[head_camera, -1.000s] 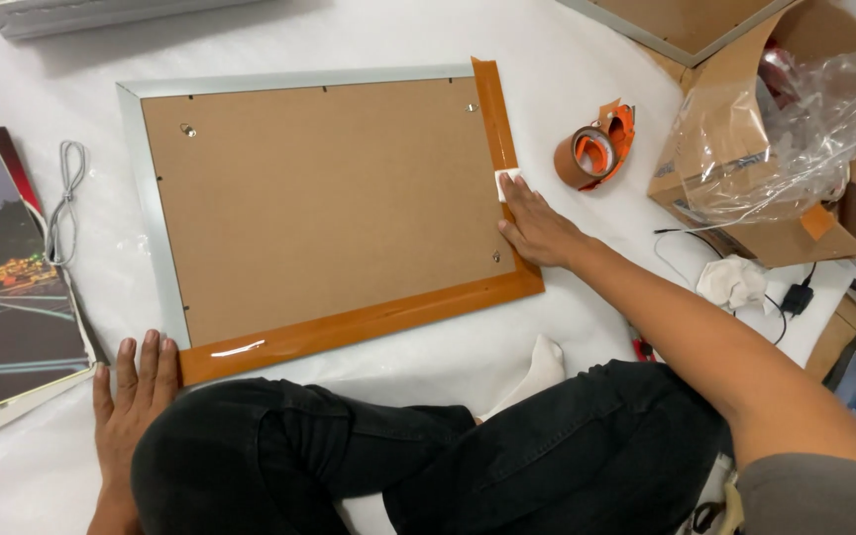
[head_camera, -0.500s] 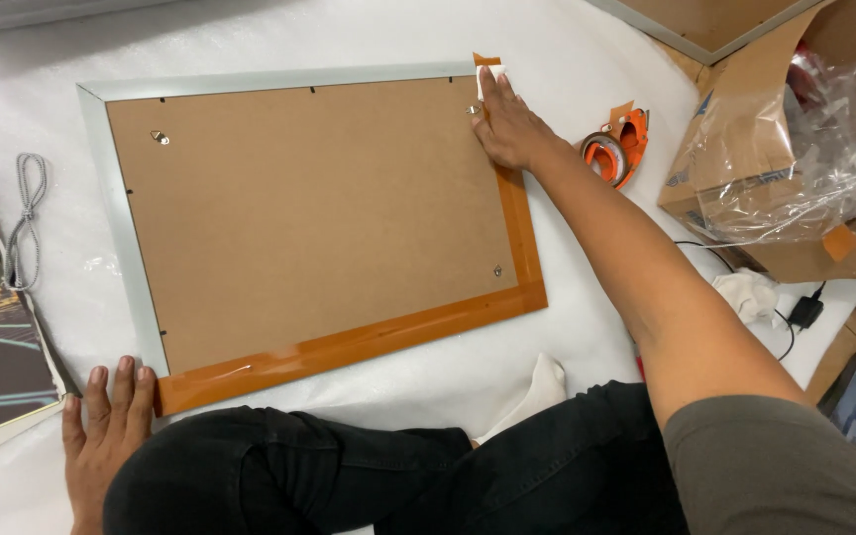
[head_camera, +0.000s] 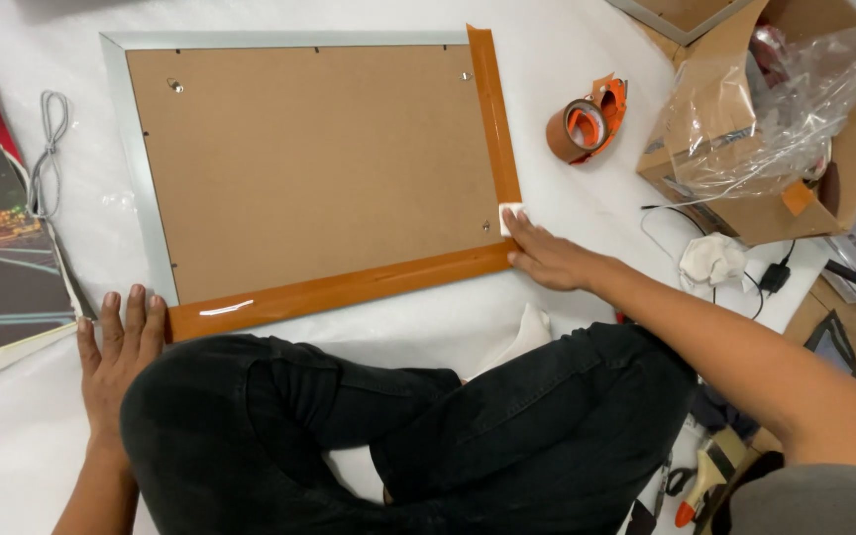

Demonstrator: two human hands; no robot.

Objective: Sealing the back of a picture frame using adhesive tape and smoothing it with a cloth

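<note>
On white sheet (head_camera: 587, 109), right hand (head_camera: 547, 260) presses frame (head_camera: 319, 168) corner.

We are looking at a picture frame (head_camera: 141, 168) showing silver along its top and left edges, with glossy orange-brown tape (head_camera: 492, 119) covering the right and bottom edges. Its backing board (head_camera: 319, 168) is showing plain brown. The tape roll (head_camera: 579, 129) is showing brown with a bright orange holder. A small white pad (head_camera: 510, 218) is lying on white cloth (head_camera: 587, 40).
</note>
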